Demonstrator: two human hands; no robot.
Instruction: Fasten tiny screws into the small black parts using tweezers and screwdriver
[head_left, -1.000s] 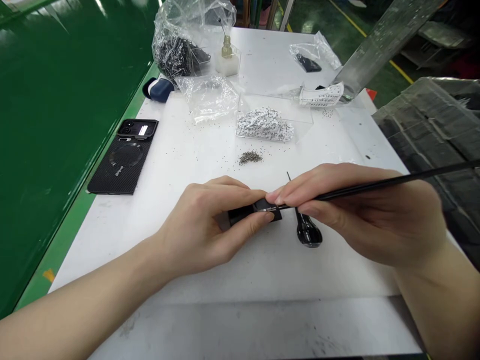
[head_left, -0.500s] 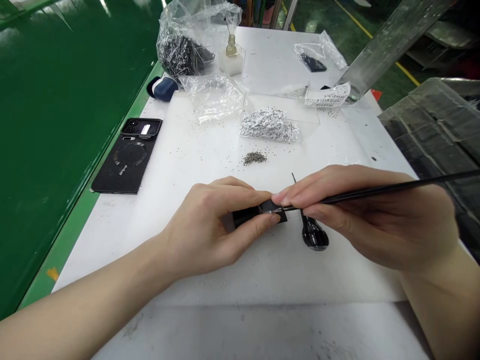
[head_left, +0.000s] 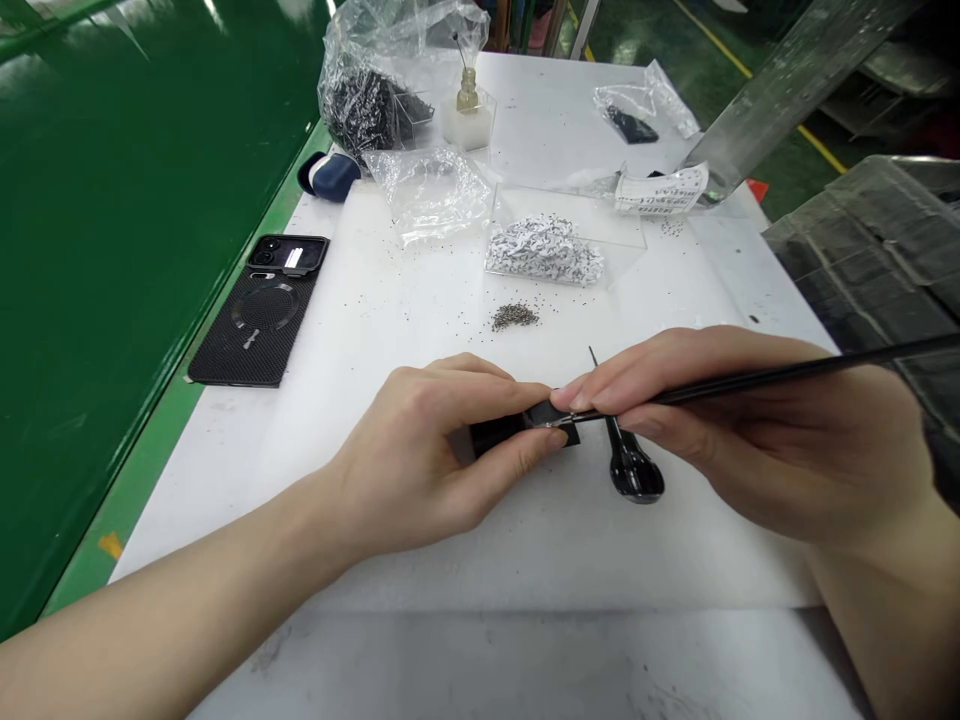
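My left hand [head_left: 442,440] is closed round a small black block-like part [head_left: 491,434], pinching its right end between thumb and index finger. A glossy dark piece sits at that pinch, partly covered by fingers. My right hand [head_left: 757,430] grips a long thin black rod [head_left: 810,373] like a pen. The rod's inner end meets the part beside my left thumb; what its tip does there is too small to tell. Just below the right fingertips, a glossy black spoon-shaped piece [head_left: 636,475] with a thin stem lies on the white sheet [head_left: 570,550].
Beyond the hands lie a pile of tiny metal bits [head_left: 515,316] and a clear tray [head_left: 622,240] of small white pieces. A black phone [head_left: 259,310] rests at the left edge. Plastic bags [head_left: 431,195], a small bottle [head_left: 468,90] and a metal post [head_left: 787,95] stand farther back.
The whole view has shifted very slightly, with everything a little farther right. Both hands keep the same grips on the black part and the rod.
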